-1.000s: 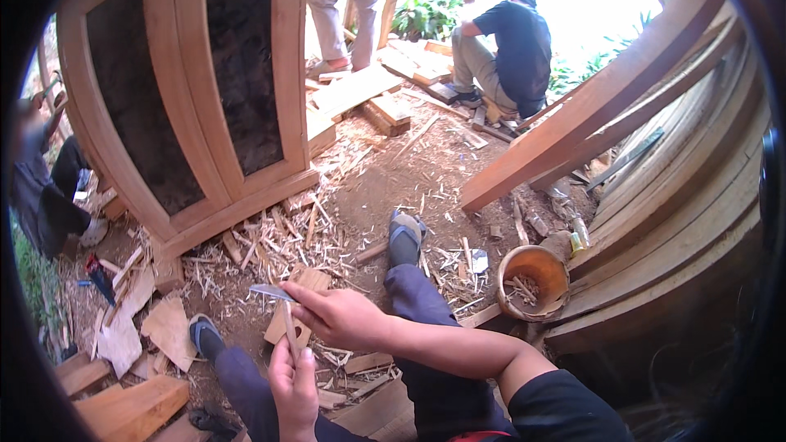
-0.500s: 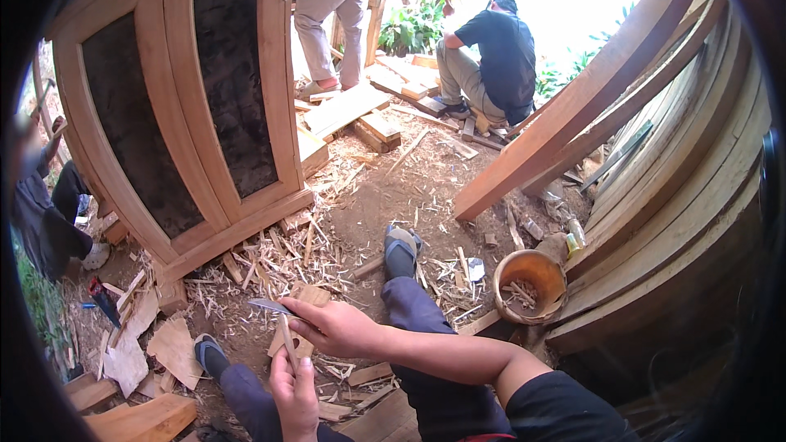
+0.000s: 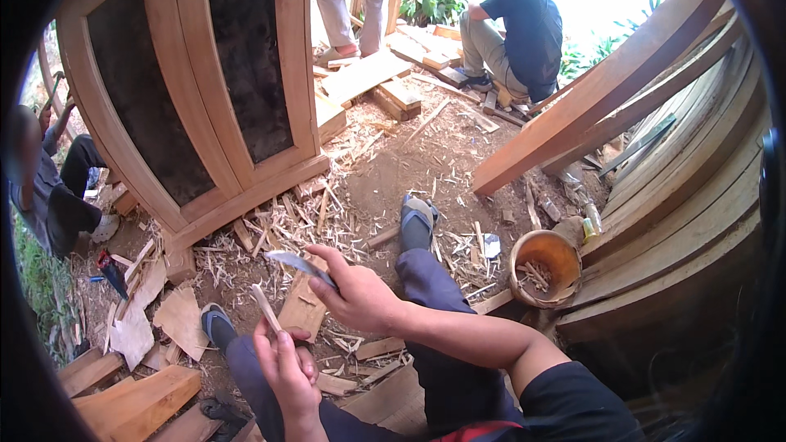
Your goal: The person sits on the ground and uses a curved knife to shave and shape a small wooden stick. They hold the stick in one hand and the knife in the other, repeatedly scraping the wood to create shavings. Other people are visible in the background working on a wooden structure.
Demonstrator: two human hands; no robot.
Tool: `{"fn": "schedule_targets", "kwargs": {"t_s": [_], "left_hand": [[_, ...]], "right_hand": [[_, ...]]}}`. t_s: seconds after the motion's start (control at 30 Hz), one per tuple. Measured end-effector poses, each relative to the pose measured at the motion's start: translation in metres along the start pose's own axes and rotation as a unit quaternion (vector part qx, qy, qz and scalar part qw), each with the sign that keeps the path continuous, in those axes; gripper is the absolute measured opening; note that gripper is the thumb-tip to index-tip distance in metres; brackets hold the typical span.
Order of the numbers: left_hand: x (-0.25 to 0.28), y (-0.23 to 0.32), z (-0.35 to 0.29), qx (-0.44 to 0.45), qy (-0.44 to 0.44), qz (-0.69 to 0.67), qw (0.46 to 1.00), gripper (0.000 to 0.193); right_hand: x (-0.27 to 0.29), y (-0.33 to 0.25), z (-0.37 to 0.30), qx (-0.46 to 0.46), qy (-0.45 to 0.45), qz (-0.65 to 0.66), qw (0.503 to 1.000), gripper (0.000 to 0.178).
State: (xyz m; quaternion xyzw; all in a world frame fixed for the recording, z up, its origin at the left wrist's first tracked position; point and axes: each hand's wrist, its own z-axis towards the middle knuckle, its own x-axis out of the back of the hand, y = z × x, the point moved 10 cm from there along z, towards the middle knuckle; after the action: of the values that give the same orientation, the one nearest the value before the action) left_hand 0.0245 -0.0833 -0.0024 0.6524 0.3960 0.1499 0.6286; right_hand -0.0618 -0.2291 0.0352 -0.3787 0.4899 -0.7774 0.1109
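Observation:
A thin, pale wooden stick [image 3: 266, 308] stands tilted up from my left hand [image 3: 285, 370], whose fingers are closed around its lower end. My right hand [image 3: 360, 293] grips a knife [image 3: 296, 262]; its handle is mostly hidden in the fingers. The blade points left, above the stick's tip and apart from it. Below both hands, a flat wooden block [image 3: 301, 313] lies on the ground between my feet, partly covered by them.
A wooden cabinet [image 3: 184, 98] with dark door panels rises at the left. To the right stand a round bucket [image 3: 521, 295] holding wood scraps, a slanting beam [image 3: 589, 110] and stacked long boards [image 3: 688, 196]. Shavings cover the ground. Several people are nearby.
The knife has come away from the stick, which it was touching or overlapping before. Its blade is now turned more broadside. The whole view has shifted slightly.

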Motion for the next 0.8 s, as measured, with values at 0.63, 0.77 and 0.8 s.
{"fn": "schedule_targets", "kwargs": {"t_s": [0.63,0.77,0.8], "left_hand": [[-0.009,-0.009,0.004,0.025,-0.087,0.03,0.995,0.04],[-0.007,-0.008,0.004,0.027,-0.078,0.053,0.995,0.044],[-0.008,-0.008,0.004,0.021,-0.079,0.047,0.996,0.044]], "right_hand": [[-0.042,-0.002,-0.014,0.018,-0.158,-0.002,0.987,0.066],[-0.051,-0.003,-0.017,0.032,-0.179,-0.008,0.983,0.064],[-0.05,-0.007,-0.018,0.043,-0.181,-0.008,0.982,0.064]]}}
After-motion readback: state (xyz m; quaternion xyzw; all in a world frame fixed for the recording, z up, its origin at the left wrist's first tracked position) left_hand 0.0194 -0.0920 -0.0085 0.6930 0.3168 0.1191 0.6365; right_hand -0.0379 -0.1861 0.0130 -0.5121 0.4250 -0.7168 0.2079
